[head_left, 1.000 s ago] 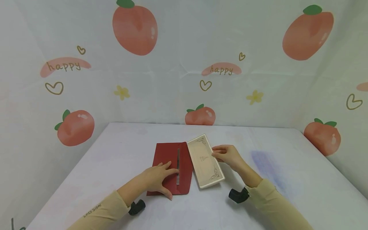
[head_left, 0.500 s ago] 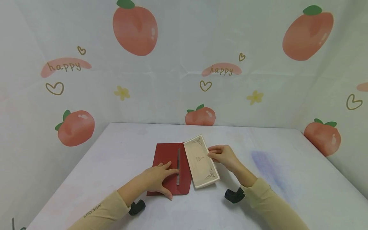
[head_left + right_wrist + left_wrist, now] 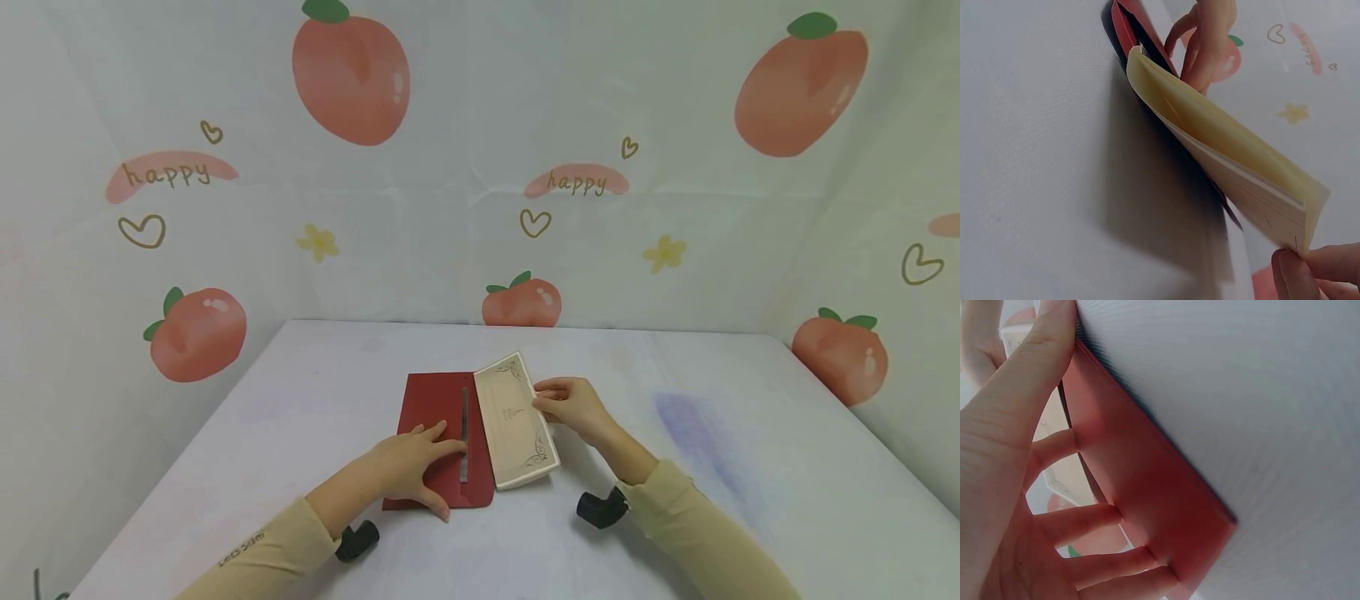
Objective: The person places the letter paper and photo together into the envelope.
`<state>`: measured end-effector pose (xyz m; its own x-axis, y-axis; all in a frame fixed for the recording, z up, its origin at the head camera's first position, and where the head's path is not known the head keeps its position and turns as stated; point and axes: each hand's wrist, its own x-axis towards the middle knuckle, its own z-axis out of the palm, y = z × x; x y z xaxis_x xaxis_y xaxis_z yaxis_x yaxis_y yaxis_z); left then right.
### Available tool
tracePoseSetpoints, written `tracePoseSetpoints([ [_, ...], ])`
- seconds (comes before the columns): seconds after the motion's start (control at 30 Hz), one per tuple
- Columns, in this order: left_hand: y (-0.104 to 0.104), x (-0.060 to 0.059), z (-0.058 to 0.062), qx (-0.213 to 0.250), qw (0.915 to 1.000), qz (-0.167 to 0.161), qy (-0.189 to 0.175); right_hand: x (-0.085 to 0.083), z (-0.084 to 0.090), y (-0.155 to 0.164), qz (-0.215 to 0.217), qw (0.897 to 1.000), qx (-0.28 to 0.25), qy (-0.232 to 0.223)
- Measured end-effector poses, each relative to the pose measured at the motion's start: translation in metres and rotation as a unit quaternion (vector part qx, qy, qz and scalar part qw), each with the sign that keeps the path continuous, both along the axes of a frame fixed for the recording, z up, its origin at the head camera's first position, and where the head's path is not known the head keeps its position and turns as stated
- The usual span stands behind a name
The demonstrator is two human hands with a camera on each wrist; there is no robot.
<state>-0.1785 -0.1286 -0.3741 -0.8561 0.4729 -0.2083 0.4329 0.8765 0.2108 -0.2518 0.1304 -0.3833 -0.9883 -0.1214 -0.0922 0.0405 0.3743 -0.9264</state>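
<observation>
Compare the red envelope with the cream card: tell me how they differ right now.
The red envelope is dark red and plain; the cream card is pale with ornate corner print. The envelope lies flat under the left hand; the card is tilted, its outer edge pinched up by the right hand. Both are long paper rectangles.

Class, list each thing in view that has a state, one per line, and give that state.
red envelope: flat on the table, flap open.
cream card: tilted, right edge lifted, left edge at the envelope's opening.
left hand: fingers straight, pressing the envelope.
right hand: pinching the card's right edge.
</observation>
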Motion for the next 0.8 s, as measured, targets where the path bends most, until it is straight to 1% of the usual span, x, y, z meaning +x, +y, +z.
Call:
tracePoseSetpoints([
  [0.43,0.0,0.0,0.0,-0.004,1.0,0.001,0.001,-0.001,0.0,-0.009,-0.008,1.0,0.013,-0.009],
  [0.8,0.001,0.0,0.0,-0.01,0.9999,0.005,-0.003,-0.002,-0.004,-0.014,0.002,1.0,0.009,0.004],
])
